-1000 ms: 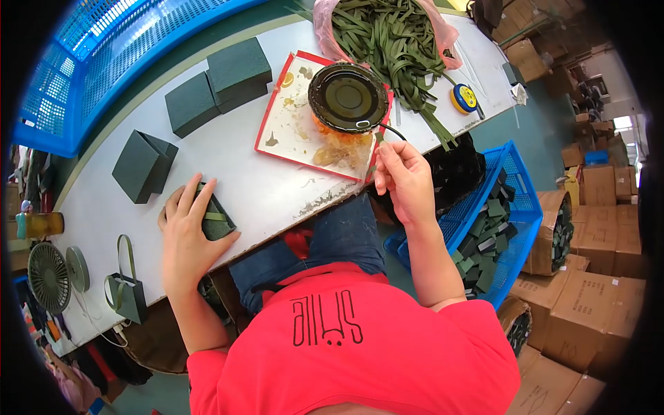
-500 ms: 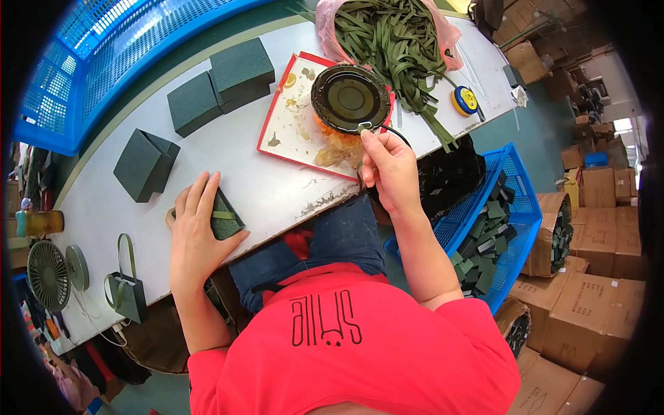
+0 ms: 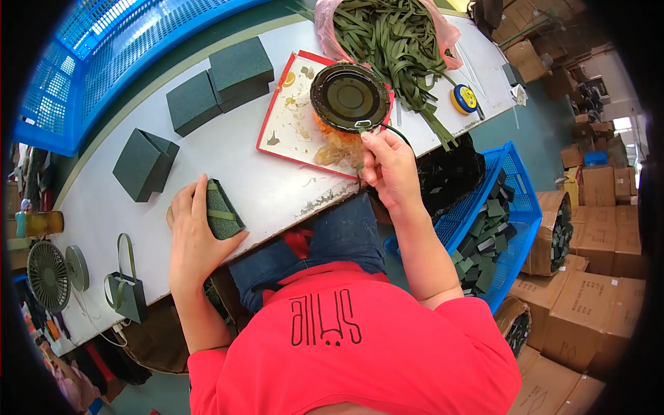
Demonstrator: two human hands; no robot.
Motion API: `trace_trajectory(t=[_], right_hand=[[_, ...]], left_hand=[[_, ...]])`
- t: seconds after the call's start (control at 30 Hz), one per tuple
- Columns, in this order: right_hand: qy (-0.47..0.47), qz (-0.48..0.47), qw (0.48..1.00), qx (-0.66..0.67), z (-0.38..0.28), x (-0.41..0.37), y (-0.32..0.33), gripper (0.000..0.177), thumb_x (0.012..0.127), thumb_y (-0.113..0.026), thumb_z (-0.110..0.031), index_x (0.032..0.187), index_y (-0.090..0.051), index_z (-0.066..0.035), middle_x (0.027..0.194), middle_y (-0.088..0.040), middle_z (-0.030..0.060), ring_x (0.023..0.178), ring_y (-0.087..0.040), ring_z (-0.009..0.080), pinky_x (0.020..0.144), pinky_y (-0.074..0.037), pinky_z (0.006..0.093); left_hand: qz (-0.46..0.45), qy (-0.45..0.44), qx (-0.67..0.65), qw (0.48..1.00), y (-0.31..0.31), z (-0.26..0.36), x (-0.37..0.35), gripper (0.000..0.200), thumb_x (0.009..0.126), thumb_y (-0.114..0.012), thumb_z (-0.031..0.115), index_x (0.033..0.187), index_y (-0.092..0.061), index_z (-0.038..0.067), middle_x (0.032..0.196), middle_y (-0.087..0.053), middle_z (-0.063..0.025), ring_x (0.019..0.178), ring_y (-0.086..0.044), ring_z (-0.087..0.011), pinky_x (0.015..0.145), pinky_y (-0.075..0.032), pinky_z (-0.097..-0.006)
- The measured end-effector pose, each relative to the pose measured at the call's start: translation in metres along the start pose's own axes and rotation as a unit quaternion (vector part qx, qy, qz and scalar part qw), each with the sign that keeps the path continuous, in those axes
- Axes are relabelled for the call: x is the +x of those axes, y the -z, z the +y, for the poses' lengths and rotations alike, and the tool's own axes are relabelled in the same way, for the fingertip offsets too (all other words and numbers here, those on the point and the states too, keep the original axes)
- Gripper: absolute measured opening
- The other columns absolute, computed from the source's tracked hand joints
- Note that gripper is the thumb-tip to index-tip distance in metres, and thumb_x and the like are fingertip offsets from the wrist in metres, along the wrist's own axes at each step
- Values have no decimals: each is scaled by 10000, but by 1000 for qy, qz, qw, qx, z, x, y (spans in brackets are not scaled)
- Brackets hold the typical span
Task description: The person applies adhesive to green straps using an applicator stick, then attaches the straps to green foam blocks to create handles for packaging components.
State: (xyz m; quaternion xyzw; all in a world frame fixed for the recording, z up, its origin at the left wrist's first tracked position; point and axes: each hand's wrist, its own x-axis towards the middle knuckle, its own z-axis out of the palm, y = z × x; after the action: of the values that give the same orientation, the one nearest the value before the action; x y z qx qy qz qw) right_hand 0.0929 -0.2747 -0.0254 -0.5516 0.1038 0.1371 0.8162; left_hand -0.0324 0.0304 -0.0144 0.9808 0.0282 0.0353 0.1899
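My left hand (image 3: 197, 225) is closed around the side of a small dark green box (image 3: 221, 207) on the table, thumb at its near edge. A lighter green ribbon band crosses the box. At the near rim of a round black pot (image 3: 350, 97) with dark liquid in it, my right hand (image 3: 391, 162) pinches a thin green ribbon (image 3: 360, 166), largely hidden by the fingers. A small pale ring shape lies just past those fingertips. Under the pot is a stained white board (image 3: 287, 135) with a red edge.
Several green boxes (image 3: 242, 66) stand across the white table (image 3: 256, 187). A pink bag of green ribbons (image 3: 394, 48) is at the back, near a blue-yellow tape measure (image 3: 464, 100). At left are a fan (image 3: 48, 275) and small bag (image 3: 126, 294); right, a blue crate (image 3: 515, 200) of green pieces.
My left fingers have shifted left and drawn together, so more of the box and its ribbon band shows. My right hand stays at the pot's rim, almost still.
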Motion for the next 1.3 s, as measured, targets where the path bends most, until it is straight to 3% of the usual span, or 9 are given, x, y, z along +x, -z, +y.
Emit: trace_trajectory(t=[0.23, 0.33, 0.47, 0.6, 0.97, 1.07, 1.17, 1.3], right_hand=[[30, -7, 999, 9, -6, -22, -6, 200, 963, -678, -186, 837, -567, -77, 632, -586, 8, 431, -494, 76, 393, -361, 215], [11, -57, 998, -24, -7, -36, -14, 188, 964, -680, -181, 847, -579, -74, 629, -586, 9, 436, -497, 73, 393, -362, 213], [-73, -176, 978, -83, 1, -58, -31, 142, 958, -680, -147, 891, -616, -40, 647, -593, -3, 458, -487, 45, 426, -357, 200], [-161, -259, 944, -129, 8, -69, -51, 161, 950, -696, -161, 872, -625, -40, 676, -610, 2, 480, -477, 28, 445, -343, 192], [-191, -272, 919, -213, 17, -72, -61, 246, 929, -728, -216, 808, -603, -42, 598, -530, -57, 474, -410, 4, 440, -286, 204], [-183, -267, 911, -255, 15, -73, -64, 261, 918, -713, -210, 768, -600, -29, 586, -529, -45, 500, -426, 19, 459, -316, 224], [-105, -306, 900, -293, 36, -66, -54, 284, 906, -692, -209, 727, -595, -11, 587, -543, -18, 539, -470, 40, 492, -369, 244], [-137, -311, 881, -328, 34, -60, -57, 298, 908, -674, -215, 733, -607, 17, 631, -593, 17, 582, -526, 57, 537, -428, 254]], left_hand=[[31, -33, -41, 998, 1, 5, 5, 1020, 563, -905, 220, 1451, -445, 20, 1357, -505, -169, 1281, -444, -373, 1096, -350, -468], [36, -81, -142, 986, 9, 14, 10, 1016, 551, -913, 224, 1439, -465, 14, 1362, -512, -176, 1304, -437, -382, 1099, -368, -466], [0, -167, -215, 962, 16, 24, 17, 1028, 534, -922, 234, 1436, -481, 12, 1395, -504, -181, 1331, -433, -399, 1089, -402, -463], [-25, -217, -246, 944, 16, 30, 22, 1005, 539, -919, 247, 1423, -499, 23, 1368, -532, -156, 1258, -473, -380, 1052, -431, -458], [-32, -246, -247, 937, 14, 31, 25, 1013, 508, -916, 229, 1413, -506, 31, 1329, -556, -137, 1194, -494, -373, 1019, -447, -457], [-32, -246, -245, 937, 14, 33, 25, 980, 513, -908, 223, 1397, -525, 41, 1323, -560, -128, 1191, -496, -370, 1013, -446, -460], [-29, -251, -226, 941, 13, 34, 23, 931, 534, -892, 225, 1381, -545, 55, 1318, -565, -113, 1194, -498, -363, 1002, -440, -463], [-21, -258, -172, 950, 9, 39, 22, 945, 513, -895, 239, 1368, -549, 34, 1331, -562, -119, 1204, -498, -363, 1008, -433, -465]])
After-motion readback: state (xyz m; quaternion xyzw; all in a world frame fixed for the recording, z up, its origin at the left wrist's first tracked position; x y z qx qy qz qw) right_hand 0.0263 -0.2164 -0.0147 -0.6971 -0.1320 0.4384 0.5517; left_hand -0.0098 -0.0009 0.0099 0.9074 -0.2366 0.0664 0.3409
